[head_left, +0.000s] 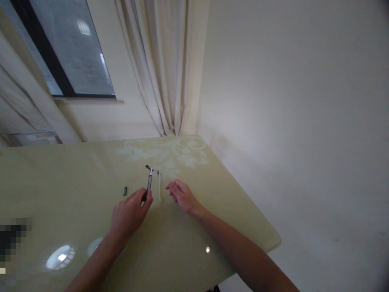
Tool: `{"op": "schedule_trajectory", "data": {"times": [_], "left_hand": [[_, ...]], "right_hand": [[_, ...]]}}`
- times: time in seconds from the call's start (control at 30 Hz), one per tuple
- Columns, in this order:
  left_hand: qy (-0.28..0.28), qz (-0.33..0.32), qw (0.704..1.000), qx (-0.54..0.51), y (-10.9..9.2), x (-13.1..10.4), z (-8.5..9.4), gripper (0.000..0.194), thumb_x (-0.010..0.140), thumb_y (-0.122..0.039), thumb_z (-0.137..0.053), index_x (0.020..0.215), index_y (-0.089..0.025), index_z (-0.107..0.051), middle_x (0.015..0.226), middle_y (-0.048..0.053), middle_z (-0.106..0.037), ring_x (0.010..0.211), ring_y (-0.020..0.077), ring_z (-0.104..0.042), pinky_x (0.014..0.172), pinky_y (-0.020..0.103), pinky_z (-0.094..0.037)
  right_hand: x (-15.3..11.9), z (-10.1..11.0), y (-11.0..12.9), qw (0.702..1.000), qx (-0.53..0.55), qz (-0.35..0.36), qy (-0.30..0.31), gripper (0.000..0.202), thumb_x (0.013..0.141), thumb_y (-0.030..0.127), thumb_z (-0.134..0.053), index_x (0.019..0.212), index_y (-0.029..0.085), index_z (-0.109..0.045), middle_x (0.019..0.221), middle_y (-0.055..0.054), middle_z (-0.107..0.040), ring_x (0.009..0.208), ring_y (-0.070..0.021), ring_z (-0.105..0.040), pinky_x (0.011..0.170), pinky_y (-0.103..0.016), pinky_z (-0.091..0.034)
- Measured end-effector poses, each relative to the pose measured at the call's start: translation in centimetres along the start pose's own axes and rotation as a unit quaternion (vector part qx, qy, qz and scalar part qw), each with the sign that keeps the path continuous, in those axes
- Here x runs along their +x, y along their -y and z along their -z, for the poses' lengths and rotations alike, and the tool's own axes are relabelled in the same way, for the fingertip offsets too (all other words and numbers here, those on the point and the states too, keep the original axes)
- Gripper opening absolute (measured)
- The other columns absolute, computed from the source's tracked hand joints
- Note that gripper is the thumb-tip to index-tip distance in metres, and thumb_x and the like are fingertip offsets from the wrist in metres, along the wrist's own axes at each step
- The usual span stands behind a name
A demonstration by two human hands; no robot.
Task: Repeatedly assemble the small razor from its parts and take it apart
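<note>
My left hand (129, 211) is closed around the dark handle of a razor (149, 182). The razor points away from me, its head at the far end above the glossy table. Just right of it lies a thin pale stick with a dark tip (159, 188), perhaps a toothbrush. My right hand (182, 194) hovers to the right of that stick, not touching it. Its fingers are loosely bent with the tips apart, and nothing shows in them. Left of the razor, a small dark oblong piece (125, 191) rests on the table; its kind is unclear.
The pale green table (243, 219) has a rounded right corner and a floral pattern near its far edge. A plain wall (291, 121) runs along the right. Beige curtains (164, 65) and a window stand behind. A blurred dark patch (10, 239) sits at the left edge.
</note>
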State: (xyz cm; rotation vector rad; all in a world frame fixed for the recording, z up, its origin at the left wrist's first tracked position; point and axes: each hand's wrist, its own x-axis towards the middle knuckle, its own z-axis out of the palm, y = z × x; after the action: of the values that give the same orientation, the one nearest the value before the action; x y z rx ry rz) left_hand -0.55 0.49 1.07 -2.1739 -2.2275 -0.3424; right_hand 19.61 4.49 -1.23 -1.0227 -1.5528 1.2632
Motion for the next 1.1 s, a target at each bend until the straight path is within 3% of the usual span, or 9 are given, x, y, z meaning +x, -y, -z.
{"op": "schedule_trajectory", "data": {"times": [0.1, 0.2, 0.3, 0.37, 0.57, 0.7, 0.83, 0.93, 1.1], "left_hand": [[-0.044, -0.079, 0.995, -0.028, -2.0, -1.3, -0.7, 0.039, 0.102, -0.047, -0.039, 0.085, -0.025, -0.065, 0.086, 0.004, -0.075, 0.070, 0.0200, -0.069, 0.062, 0.030, -0.039], [-0.096, -0.148, 0.982, -0.069, -3.2, -2.2, -1.5, 0.040, 0.103, -0.045, -0.042, 0.080, -0.024, -0.067, 0.075, 0.002, -0.071, 0.060, 0.0157, -0.063, 0.058, 0.028, -0.036], [-0.129, -0.200, 0.963, -0.130, -3.1, -2.4, -1.7, 0.040, 0.103, -0.048, -0.046, 0.083, -0.022, -0.069, 0.071, 0.000, -0.066, 0.055, 0.0132, -0.059, 0.056, 0.027, -0.036], [-0.123, -0.219, 0.951, -0.182, -2.4, -2.1, -1.6, 0.036, 0.100, -0.053, -0.053, 0.093, -0.023, -0.072, 0.076, 0.000, -0.067, 0.057, 0.0125, -0.059, 0.059, 0.026, -0.039], [-0.054, -0.156, 0.902, -0.400, 0.0, 0.0, -0.5, 0.039, 0.096, -0.054, -0.059, 0.086, -0.020, -0.077, 0.079, 0.003, -0.072, 0.061, 0.0136, -0.055, 0.062, 0.025, -0.045], [0.016, -0.098, 0.840, -0.534, -0.1, 0.1, 0.2, 0.046, 0.092, -0.053, -0.065, 0.123, -0.021, -0.075, 0.102, 0.008, -0.075, 0.071, 0.0144, -0.058, 0.067, 0.026, -0.050], [0.063, -0.079, 0.787, -0.608, -0.9, -0.6, 0.1, 0.070, 0.078, -0.046, -0.084, 0.142, -0.023, -0.064, 0.086, 0.001, -0.065, 0.075, 0.0142, -0.058, 0.070, 0.025, -0.050], [0.068, -0.081, 0.774, -0.625, -0.9, -0.7, -0.4, 0.063, 0.081, -0.043, -0.083, 0.139, -0.023, -0.067, 0.080, -0.001, -0.058, 0.075, 0.0134, -0.055, 0.069, 0.024, -0.046], [0.080, -0.100, 0.781, -0.612, -0.3, -0.5, -0.8, 0.053, 0.084, -0.040, -0.081, 0.133, -0.024, -0.071, 0.078, -0.002, -0.057, 0.073, 0.0129, -0.053, 0.067, 0.024, -0.043]], "right_hand": [[-0.6, -1.1, 0.6, 0.996, 0.081, 0.030, 0.021, 0.059, 0.098, 0.074, -0.045, 0.104, 0.019, -0.065, 0.082, 0.000, -0.055, 0.064, -0.0119, -0.047, 0.057, -0.024, -0.038], [-1.0, -1.7, 1.1, 0.991, 0.123, 0.051, -0.004, 0.059, 0.095, 0.076, -0.051, 0.095, 0.018, -0.067, 0.079, -0.001, -0.056, 0.067, -0.0129, -0.049, 0.059, -0.025, -0.040], [-1.0, -1.5, 1.3, 0.985, 0.161, 0.055, -0.034, 0.055, 0.095, 0.071, -0.057, 0.085, 0.018, -0.064, 0.080, -0.002, -0.060, 0.071, -0.0135, -0.054, 0.067, -0.026, -0.045], [-0.9, -0.7, 1.4, 0.984, 0.172, 0.049, -0.009, 0.052, 0.094, 0.070, -0.060, 0.084, 0.018, -0.060, 0.078, -0.001, -0.060, 0.070, -0.0139, -0.057, 0.068, -0.027, -0.046], [-0.3, 2.8, 1.8, 0.978, 0.134, 0.004, 0.157, 0.049, 0.093, 0.066, -0.065, 0.097, 0.017, -0.062, 0.067, 0.005, -0.051, 0.056, -0.0099, -0.046, 0.053, -0.024, -0.032], [-0.5, 3.2, 2.2, 0.968, 0.162, -0.003, 0.193, 0.045, 0.093, 0.061, -0.068, 0.104, 0.017, -0.061, 0.069, 0.006, -0.049, 0.055, -0.0082, -0.035, 0.051, -0.024, -0.023], [-1.1, 2.6, 2.7, 0.961, 0.148, -0.008, 0.233, 0.045, 0.097, 0.061, -0.062, 0.097, 0.016, -0.063, 0.064, 0.007, -0.041, 0.055, -0.0087, -0.032, 0.052, -0.025, -0.020], [-1.4, 2.4, 2.9, 0.958, 0.132, -0.017, 0.253, 0.050, 0.097, 0.064, -0.059, 0.088, 0.015, -0.063, 0.061, 0.007, -0.037, 0.054, -0.0091, -0.031, 0.052, -0.026, -0.020], [-1.4, 2.4, 2.9, 0.958, 0.116, -0.018, 0.262, 0.050, 0.096, 0.063, -0.061, 0.081, 0.016, -0.062, 0.060, 0.007, -0.038, 0.055, -0.0093, -0.031, 0.053, -0.027, -0.020]]}}
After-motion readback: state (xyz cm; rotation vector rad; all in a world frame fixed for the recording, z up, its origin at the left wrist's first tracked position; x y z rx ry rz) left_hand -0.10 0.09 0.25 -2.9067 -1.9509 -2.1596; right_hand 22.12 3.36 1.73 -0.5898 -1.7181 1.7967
